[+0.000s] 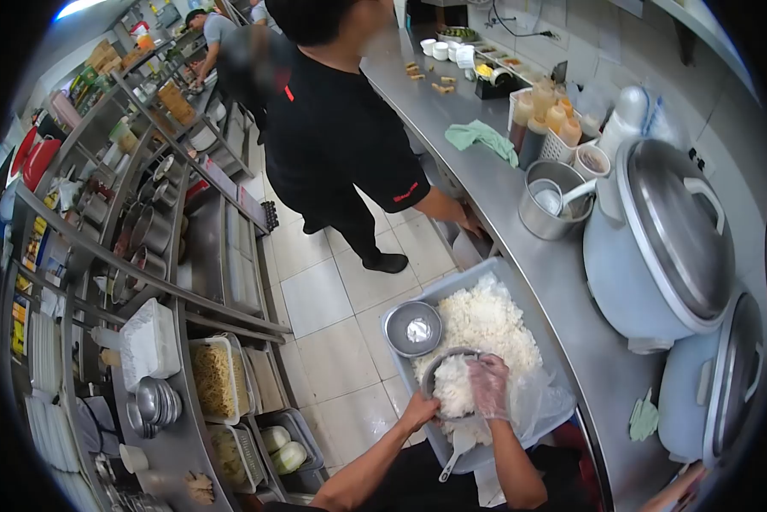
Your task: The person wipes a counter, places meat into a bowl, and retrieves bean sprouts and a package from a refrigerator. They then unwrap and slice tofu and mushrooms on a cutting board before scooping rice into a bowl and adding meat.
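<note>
My left hand (419, 411) grips the near left rim of a metal bowl (429, 375) heaped with cooked white rice (453, 386). Over the bowl's right side, my right hand (489, 386) wears a clear plastic glove, its fingers curled against the rice. Beneath both hands is a grey plastic tub (562, 375) holding a large mound of rice (494, 320) and a clear plastic bag (539, 405). A second metal bowl (414, 329) sits in the tub's far left corner. Close to my left hand, a white rice paddle (458, 452) leans at the tub's near edge.
A steel counter (537, 294) on the right carries large rice warmers (622, 256), a steel pot (537, 213), sauce bottles (533, 141) and a green cloth (483, 139). A co-worker in black (341, 128) stands ahead. Left are shelves, a noodle tub (217, 375) and cabbages (285, 452).
</note>
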`<state>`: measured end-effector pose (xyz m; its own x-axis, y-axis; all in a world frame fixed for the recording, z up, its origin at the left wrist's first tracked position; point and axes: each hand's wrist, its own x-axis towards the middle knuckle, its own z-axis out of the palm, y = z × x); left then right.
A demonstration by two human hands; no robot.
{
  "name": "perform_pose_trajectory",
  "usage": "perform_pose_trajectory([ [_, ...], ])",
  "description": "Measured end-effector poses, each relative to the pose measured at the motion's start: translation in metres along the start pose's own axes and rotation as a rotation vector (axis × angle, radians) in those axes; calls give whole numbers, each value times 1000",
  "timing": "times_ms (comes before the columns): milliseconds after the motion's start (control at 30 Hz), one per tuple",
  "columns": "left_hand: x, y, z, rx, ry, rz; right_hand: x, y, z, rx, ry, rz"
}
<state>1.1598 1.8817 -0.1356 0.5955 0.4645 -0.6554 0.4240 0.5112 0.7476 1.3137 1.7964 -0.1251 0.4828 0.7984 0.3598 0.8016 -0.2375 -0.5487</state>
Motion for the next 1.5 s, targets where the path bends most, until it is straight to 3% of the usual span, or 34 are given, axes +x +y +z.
perform_pose_trajectory([
  [100,-11,-16,-25,-95,67,-62,-2,4,7,546,516,620],
  [133,-16,-19,-36,-89,83,-76,-14,24,29,518,475,770],
  [167,-22,-19,-46,-81,101,-88,-22,27,37,533,478,753],
  [233,-32,-17,-64,-93,131,-93,-26,30,51,-35,-110,216],
  [267,-34,-17,-70,-107,152,-120,-29,26,59,-26,-109,193],
  [300,-34,-18,-76,-116,172,-109,-30,5,59,-197,-344,135],
  [367,-35,-18,-84,-118,190,-97,-44,8,84,-364,-574,53],
  [433,-38,-2,-80,-132,206,-89,-47,30,121,-382,-652,-127],
  [467,-39,3,-77,-140,201,-90,-46,30,118,-427,-578,-232],
  [533,-31,-2,-77,-146,192,-96,-45,34,122,-318,-577,-156],
  [767,-20,-2,-66,-158,187,-97,-52,56,110,299,-522,469],
  [833,-27,10,-58,-63,282,6,-66,72,102,314,-249,338],
  [867,-21,-6,-61,32,307,49,-75,75,98,108,-109,295],
  [900,-15,-12,-62,-7,236,51,-48,45,49,267,-95,453],
  [967,-9,-1,-53,-57,196,-12,-33,36,14,397,79,356],
  [1033,-9,9,-35,-84,195,-24,-16,14,-18,494,63,334],
  [1067,-7,18,-29,-96,172,-40,4,-12,-46,545,-74,369],
  [1167,-3,23,-11,-75,82,-20,13,-32,-55,350,-250,331],
  [1233,-3,25,-5,-76,35,-26,21,-40,-66,387,-353,433],
  [1300,-5,27,-3,-69,33,-32,30,-37,-81,406,-461,726],
  [1367,-5,25,-9,-14,2,-58,30,-23,-80,314,-436,685],
  [1433,-10,22,-6,30,-38,-90,28,-9,-69,58,-156,151],
  [1500,-14,24,3,-191,-92,-122,29,-12,-57,81,-137,27],
])
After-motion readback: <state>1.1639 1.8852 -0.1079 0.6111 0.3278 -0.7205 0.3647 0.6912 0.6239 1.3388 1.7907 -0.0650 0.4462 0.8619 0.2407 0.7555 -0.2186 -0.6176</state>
